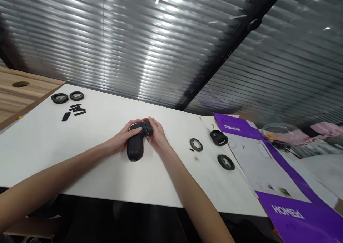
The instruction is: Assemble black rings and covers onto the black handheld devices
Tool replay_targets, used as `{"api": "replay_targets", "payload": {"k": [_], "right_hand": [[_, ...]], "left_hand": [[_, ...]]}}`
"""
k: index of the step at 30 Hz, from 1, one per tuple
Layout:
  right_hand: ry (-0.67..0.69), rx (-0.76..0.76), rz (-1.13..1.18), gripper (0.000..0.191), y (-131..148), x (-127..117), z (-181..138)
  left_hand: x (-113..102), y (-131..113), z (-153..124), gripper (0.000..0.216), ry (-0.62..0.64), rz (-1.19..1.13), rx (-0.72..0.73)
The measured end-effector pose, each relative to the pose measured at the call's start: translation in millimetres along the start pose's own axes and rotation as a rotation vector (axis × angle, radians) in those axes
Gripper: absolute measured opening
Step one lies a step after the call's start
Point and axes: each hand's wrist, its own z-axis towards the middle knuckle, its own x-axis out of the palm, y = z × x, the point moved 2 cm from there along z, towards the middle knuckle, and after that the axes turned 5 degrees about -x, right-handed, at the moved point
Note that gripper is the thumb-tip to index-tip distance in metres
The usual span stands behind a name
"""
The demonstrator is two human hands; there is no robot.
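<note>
A black handheld device (pixel 135 146) with a thick rounded handle is held over the middle of the white table (pixel 107 178). Its handle points toward me, and the blocky head lies at the far end. My left hand (pixel 128 134) is closed around the left side of the body, thumb on top. On the right, my right hand (pixel 157 134) grips the head, fingers wrapped behind it. Palms and fingers hide part of the device. To the right of my right hand lie a thin black ring (pixel 196 144) and a small black strip (pixel 191 150).
Two black rings, one at the far left (pixel 59 98), stand near several black strips (pixel 77 109). At right are a hollow black part (pixel 219 138), a thicker black ring (pixel 225 162) and a purple-and-white printed sheet (pixel 286 214). A slatted metallic blind (pixel 120 50) rises behind the table.
</note>
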Motion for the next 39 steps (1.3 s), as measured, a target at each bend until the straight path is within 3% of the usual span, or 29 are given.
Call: {"api": "replay_targets", "payload": {"k": [5, 11, 15, 19, 25, 31, 35, 39], "right_hand": [[0.026, -0.068, -0.107, 0.048, -1.5, 2.0, -0.9], [0.095, -0.115, 0.004, 0.042, -4.1, 10.5, -7.6], [0.164, -0.108, 0.062, 0.035, 2.0, 18.3, -14.9], [0.213, -0.076, 0.044, 0.029, 6.9, 24.3, -20.3], [0.095, -0.027, 0.034, 0.033, 5.8, 28.7, -24.0], [0.025, -0.131, -0.081, 0.038, 4.1, 26.8, -22.6], [0.014, -0.107, -0.071, 0.041, 2.2, 27.1, -23.0], [0.0, -0.043, -0.017, 0.042, 3.7, 27.6, -25.5]], "left_hand": [[4.9, 1.0, -4.4, 0.073, 0.031, -0.04, -0.042], [10.8, 7.6, -7.6, 0.08, 0.06, -0.1, -0.147], [10.0, 12.2, -6.5, 0.077, 0.116, -0.122, -0.168], [9.2, 13.3, -3.6, 0.068, 0.061, -0.154, -0.147], [12.7, 10.8, -2.1, 0.064, -0.005, -0.121, -0.145], [8.8, 12.6, -2.4, 0.085, 0.049, -0.09, -0.081], [4.6, 15.8, -1.2, 0.091, 0.051, -0.037, -0.073], [3.0, 13.0, -1.6, 0.079, 0.036, 0.096, 0.074]]}}
